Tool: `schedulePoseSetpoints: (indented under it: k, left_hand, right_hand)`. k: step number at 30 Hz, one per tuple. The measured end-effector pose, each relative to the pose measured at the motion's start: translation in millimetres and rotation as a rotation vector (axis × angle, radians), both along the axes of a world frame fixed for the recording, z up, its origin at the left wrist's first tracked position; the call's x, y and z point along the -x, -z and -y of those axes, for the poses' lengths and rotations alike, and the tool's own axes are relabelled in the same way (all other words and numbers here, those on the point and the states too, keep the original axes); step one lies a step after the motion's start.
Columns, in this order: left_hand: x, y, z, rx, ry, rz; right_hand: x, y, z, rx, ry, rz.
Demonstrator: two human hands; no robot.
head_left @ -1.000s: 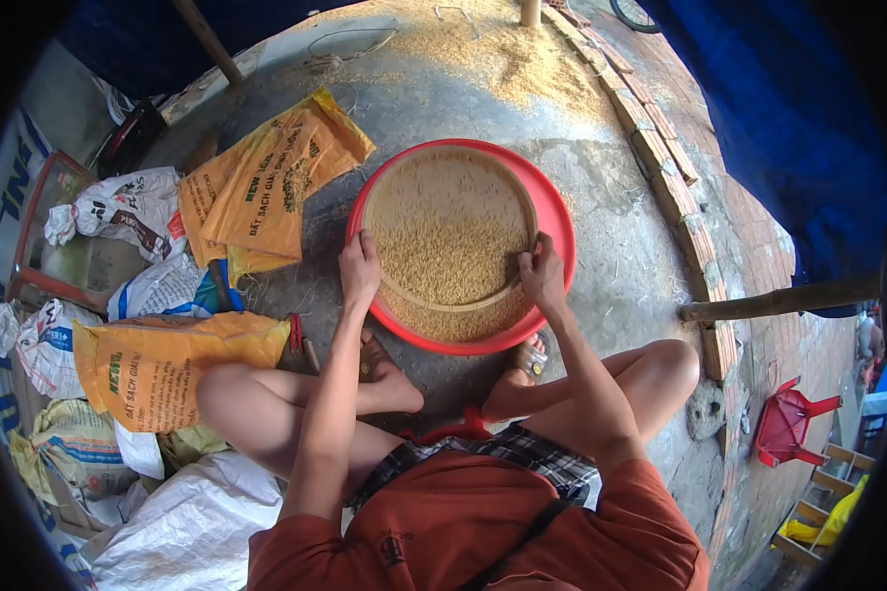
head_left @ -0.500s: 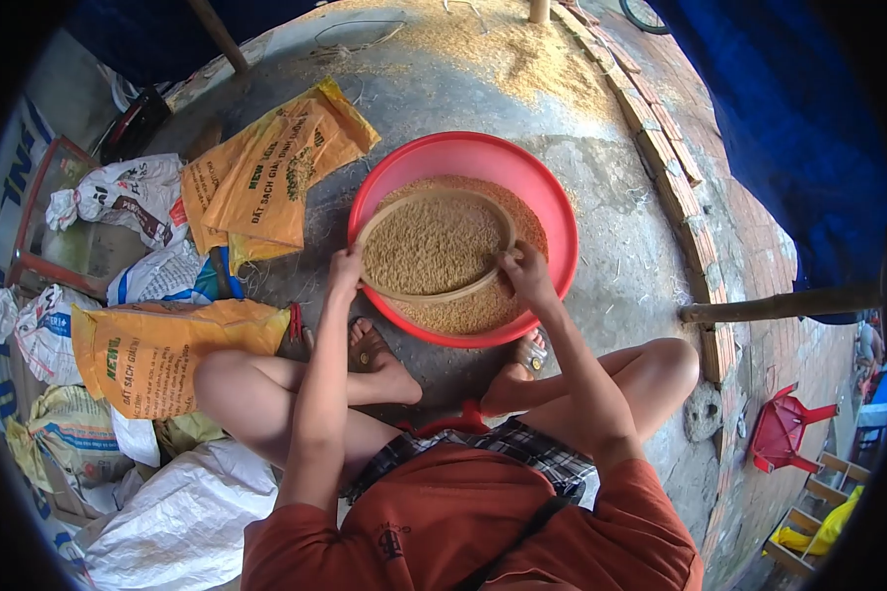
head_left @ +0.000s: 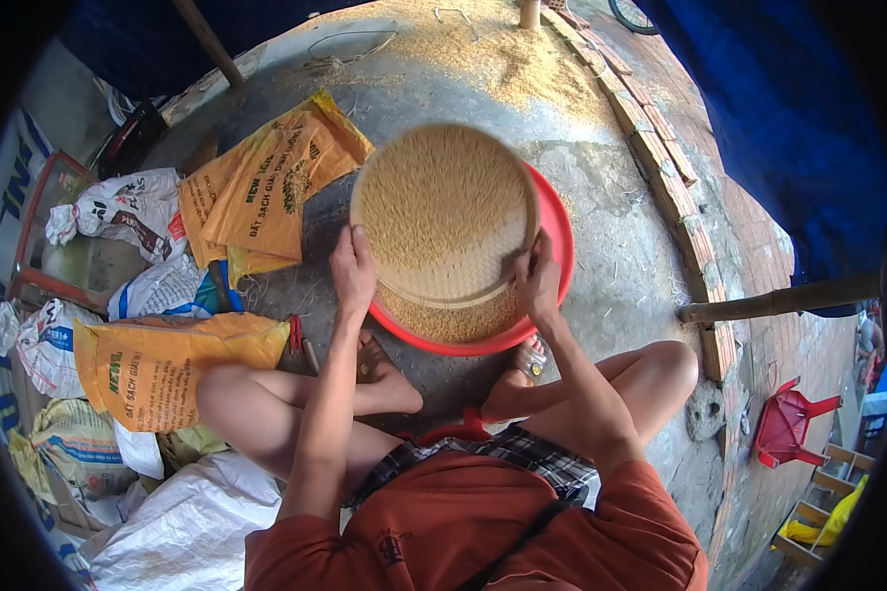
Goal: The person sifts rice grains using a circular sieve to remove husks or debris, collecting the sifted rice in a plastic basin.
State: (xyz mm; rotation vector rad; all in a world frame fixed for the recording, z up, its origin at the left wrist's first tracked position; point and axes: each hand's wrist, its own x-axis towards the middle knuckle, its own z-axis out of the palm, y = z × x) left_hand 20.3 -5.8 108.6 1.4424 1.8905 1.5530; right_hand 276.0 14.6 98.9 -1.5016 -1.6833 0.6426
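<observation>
I squat over a red basin (head_left: 558, 236) on the concrete floor, partly filled with husked grain (head_left: 453, 320). A round woven sieve (head_left: 443, 212) full of grain is lifted above the basin and covers most of it. My left hand (head_left: 353, 268) grips the sieve's near-left rim. My right hand (head_left: 539, 278) grips its near-right rim. The basin's left and far walls are hidden behind the sieve.
Yellow printed sacks (head_left: 266, 187) and white bags (head_left: 128, 212) lie to the left. Loose grain (head_left: 493, 49) is spread on the floor at the back. A brick edge (head_left: 675, 187) runs along the right, with a red plastic chair (head_left: 788, 424) beyond it.
The sieve, dipped low and tilted inside the basin half a second ago, has risen up and away from me, above the basin. Both hands kept hold of its rim.
</observation>
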Motion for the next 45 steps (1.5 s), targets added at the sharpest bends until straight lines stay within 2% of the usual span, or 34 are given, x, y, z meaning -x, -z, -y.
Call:
schedulePoseSetpoints:
  k: [3, 6, 8, 10, 11, 13, 14, 16, 17, 18, 19, 20, 22, 23, 25, 26, 29, 31, 33, 34, 35, 36, 37, 38, 39, 40, 41, 43, 45]
  left_hand:
    - [2.1, -21.8, -0.2, -0.027, 0.002, 0.003]
    - [10.5, 48.0, -8.2, 0.062, -0.044, -0.038]
    - [13.8, 84.4, -6.8, 0.129, -0.086, -0.088]
    - [12.7, 107.6, 1.5, 0.342, -0.076, -0.098]
    - [14.6, 116.5, -0.1, 0.343, -0.073, -0.096]
    - [19.1, 116.6, -3.3, 0.524, -0.092, 0.061]
    - [20.4, 116.4, -5.4, 0.521, -0.09, 0.063]
    - [15.7, 67.0, -5.1, 0.241, -0.098, -0.044]
    - [13.0, 39.8, -4.9, 0.233, -0.098, -0.043]
    - [9.9, 11.2, -3.4, 0.12, -0.071, -0.021]
    - [7.3, -9.1, -2.9, 0.01, -0.044, 0.0]
    - [5.2, -21.0, -3.5, 0.008, -0.043, 0.001]
    - [2.1, -31.5, -1.7, -0.096, -0.049, -0.047]
    - [3.4, -18.3, -3.5, -0.091, -0.051, -0.046]
    - [10.3, 37.7, -13.1, -0.006, -0.025, 0.02]
    - [12.3, 66.4, -11.5, 0.089, -0.068, -0.038]
    - [10.6, 101.5, -0.8, 0.325, -0.091, -0.121]
    - [13.1, 98.7, -0.7, 0.388, -0.074, -0.117]
    - [12.3, 91.0, -3.4, 0.45, -0.054, -0.109]
    - [11.8, 77.6, -6.4, 0.293, -0.068, -0.072]
    - [11.8, 63.5, -9.3, 0.134, -0.081, -0.035]
    - [10.0, 41.4, -9.7, 0.129, -0.078, -0.034]
    - [6.8, 14.5, -8.3, 0.029, -0.05, 0.008]
    - [4.7, -3.8, -7.1, -0.067, -0.023, 0.051]
    - [4.2, -12.4, -6.1, -0.066, -0.022, 0.052]
    - [4.3, -18.4, -4.4, -0.018, -0.029, 0.019]
    - [4.9, -20.6, -3.4, 0.03, -0.038, -0.015]
    - [6.1, 16.1, -9.1, -0.04, -0.05, -0.026]
    - [8.8, 61.9, -14.3, -0.032, -0.117, -0.154]
  right_hand:
    - [4.3, -15.6, -4.0, -0.131, 0.004, -0.152]
    - [0.6, 15.1, -11.0, -0.036, 0.006, -0.027]
    - [-6.2, 50.0, -11.2, 0.063, 0.006, 0.151]
    - [-9.9, 61.0, -9.2, 0.113, 0.004, 0.133]
    - [-12.5, 64.4, -9.4, 0.157, 0.003, 0.117]
    - [-12.6, 59.7, -10.1, 0.132, 0.006, 0.136]
    - [-12.0, 56.7, -11.5, 0.106, 0.005, 0.152]
    - [-5.4, 22.6, -9.4, 0.071, 0.001, 0.127]
    - [-1.6, 4.2, -8.6, 0.041, -0.003, 0.1]
    - [1.9, -9.4, -8.0, 0.033, -0.002, 0.1]
    - [5.1, -21.0, -6.7, -0.075, 0.004, -0.027]
    - [6.2, -25.9, -6.4, -0.179, 0.009, -0.153]
    - [5.1, -21.4, -10.7, -0.155, -0.001, -0.137]
    - [4.4, -16.1, -12.7, -0.135, -0.011, -0.124]
    - [-1.6, 17.2, -16.8, -0.102, -0.008, -0.048]
    - [-4.2, 30.7, -14.3, -0.005, 0.003, 0.035]
    - [-15.2, 71.0, -14.2, 0.165, 0.001, 0.129]
    - [-15.9, 71.9, -14.2, 0.23, -0.008, 0.149]
    - [-14.5, 65.5, -14.0, 0.082, 0.024, 0.227]
    - [-9.8, 49.3, -12.6, 0.079, 0.026, 0.229]
    - [-5.7, 31.8, -11.8, 0.011, 0.025, 0.116]
    - [-0.9, 13.1, -11.0, -0.057, 0.024, 0.004]
    - [3.8, -3.5, -9.9, -0.062, 0.026, 0.006]
    - [8.3, -18.2, -7.7, -0.101, 0.038, -0.103]
    - [10.2, -24.5, -6.6, -0.138, 0.048, -0.212]
    - [8.7, -15.9, -10.8, -0.133, 0.048, -0.211]
    - [5.8, 0.7, -18.4, -0.174, 0.058, -0.143]
    - [2.2, 15.2, -19.4, -0.212, 0.063, -0.078]
    - [0.0, 20.1, -14.7, 0.096, 0.021, 0.052]
